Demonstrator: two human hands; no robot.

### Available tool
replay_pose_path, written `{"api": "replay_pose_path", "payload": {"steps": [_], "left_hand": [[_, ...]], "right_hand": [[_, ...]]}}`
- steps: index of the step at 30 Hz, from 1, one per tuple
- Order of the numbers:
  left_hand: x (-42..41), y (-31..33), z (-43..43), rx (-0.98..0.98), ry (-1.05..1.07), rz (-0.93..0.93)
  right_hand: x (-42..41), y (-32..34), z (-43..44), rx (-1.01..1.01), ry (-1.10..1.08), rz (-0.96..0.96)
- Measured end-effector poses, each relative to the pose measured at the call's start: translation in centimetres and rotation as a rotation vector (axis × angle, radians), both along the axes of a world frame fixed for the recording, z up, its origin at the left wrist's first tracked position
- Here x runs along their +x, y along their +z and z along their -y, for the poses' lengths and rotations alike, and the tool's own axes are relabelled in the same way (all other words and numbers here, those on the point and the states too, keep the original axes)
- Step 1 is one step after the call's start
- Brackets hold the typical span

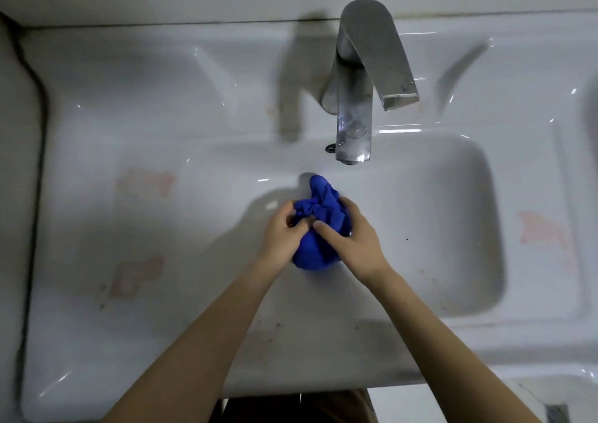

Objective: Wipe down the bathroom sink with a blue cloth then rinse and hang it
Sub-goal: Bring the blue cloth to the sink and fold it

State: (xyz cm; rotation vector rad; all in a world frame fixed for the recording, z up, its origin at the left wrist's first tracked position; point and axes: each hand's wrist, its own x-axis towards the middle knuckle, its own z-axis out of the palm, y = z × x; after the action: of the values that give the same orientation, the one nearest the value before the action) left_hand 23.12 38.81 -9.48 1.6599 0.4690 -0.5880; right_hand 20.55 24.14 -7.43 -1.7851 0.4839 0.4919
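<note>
Where the deck of the white sink (97, 137) runs out to the left of the faucet (356, 99), faded pink stains (145, 183) mark the glaze, with dark specks (278, 325) nearer the front edge. Below the faucet's spout (352, 150) and a little to its left, a person's left hand (281, 230) grips a bunched blue cloth (323, 207), fingers curled into its gathered folds. The cloth sits wadded into a ball over the basin (453, 228), directly below the spout, one loose corner poking up toward it. The right hand (351, 239) clasps the wad from the other side, thumb laid across the fabric and fingers wrapped round its far edge. Whether the cloth touches the basin floor cannot be told. The steel faucet stands at the back rim, its lever (382, 53) angled toward the right, a small overflow hole (330, 148) just beside the spout. Right of the faucet, the basin wall curves up to a deck carrying another pink stain.
</note>
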Motion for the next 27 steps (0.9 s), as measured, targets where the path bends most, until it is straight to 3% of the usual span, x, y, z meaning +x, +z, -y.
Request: {"api": "replay_pose_path", "payload": {"steps": [2,4,7,9,13,17,22,27], "left_hand": [[0.1,0.1,-0.1,-0.023,-0.002,0.003],[0.0,0.1,-0.2,-0.060,-0.005,-0.018],[-0.2,0.0,0.1,-0.041,-0.014,-0.028],[-0.1,0.2,0.2,-0.016,0.022,-0.007],[-0.1,1.6,-0.3,0.055,0.031,0.162],[-0.4,2.1,-1.9,0.222,0.070,0.224],[-1.5,-0.4,-4.2,0.492,-0.056,0.090],[-1.1,-0.2,-3.7,0.655,-0.126,0.214]], "right_hand": [[-0.1,-0.3,0.4,-0.249,0.087,0.052],[-0.3,-0.7,0.6,-0.377,0.111,0.101],[-0.5,-0.6,1.0,-0.308,0.036,0.087],[-0.4,-0.2,1.7,-0.242,-0.144,0.090],[-0.9,1.4,3.7,-0.168,-0.368,0.183],[-2.2,1.6,6.1,-0.273,-0.428,0.133],[-2.8,-0.2,9.5,-0.571,-0.183,-0.067],[-1.9,-1.1,9.1,-1.027,0.157,0.259]]}}
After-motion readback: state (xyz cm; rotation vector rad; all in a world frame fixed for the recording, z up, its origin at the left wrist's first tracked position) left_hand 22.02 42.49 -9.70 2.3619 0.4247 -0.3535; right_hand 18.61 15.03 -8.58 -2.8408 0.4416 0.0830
